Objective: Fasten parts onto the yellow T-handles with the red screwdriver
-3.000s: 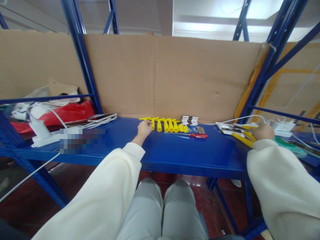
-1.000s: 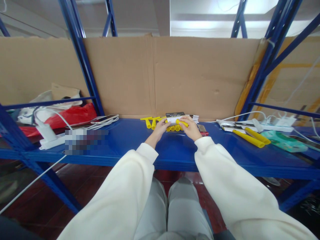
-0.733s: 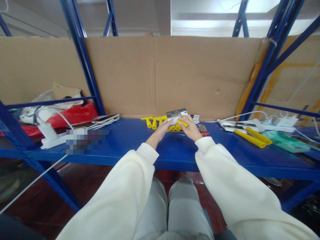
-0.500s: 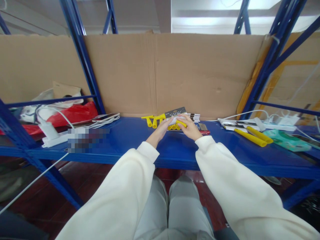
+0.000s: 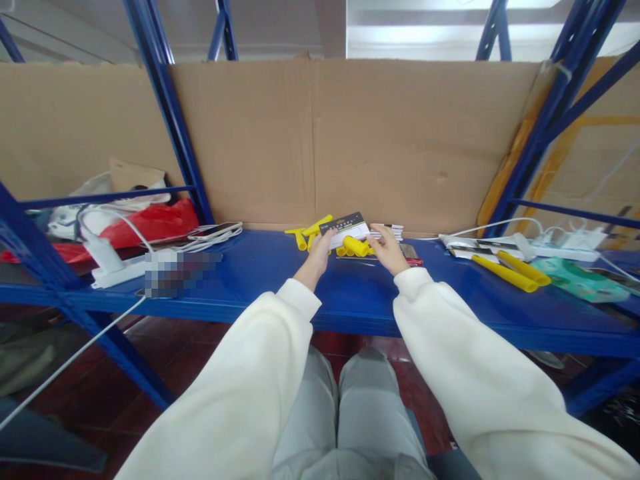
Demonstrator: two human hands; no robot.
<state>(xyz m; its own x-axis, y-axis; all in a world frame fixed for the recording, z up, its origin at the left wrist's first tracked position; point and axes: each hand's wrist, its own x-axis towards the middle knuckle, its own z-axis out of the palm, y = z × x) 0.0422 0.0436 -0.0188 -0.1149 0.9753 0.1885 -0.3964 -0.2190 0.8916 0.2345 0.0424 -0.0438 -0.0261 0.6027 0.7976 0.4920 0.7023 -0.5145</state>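
A black-and-white printed card is tilted up above the blue shelf, with its black strip along the top. My left hand grips its left end, fingers closed. At the card's right end, the bent fingers of my right hand pinch the edge. A short yellow tube lies just below the card, among several similar pieces partly covered by it. More yellow pieces lie beyond my left hand. A stack of white cards sits behind my right hand.
Two long yellow tubes lie at the right beside a green packet and a white power strip. On the left are a red bag, coiled white cables and another power strip. A cardboard panel stands behind.
My hands have moved apart, and the white part of the card now shows between them. The yellow tube piece under my right fingers has been let go. The view has shifted slightly.
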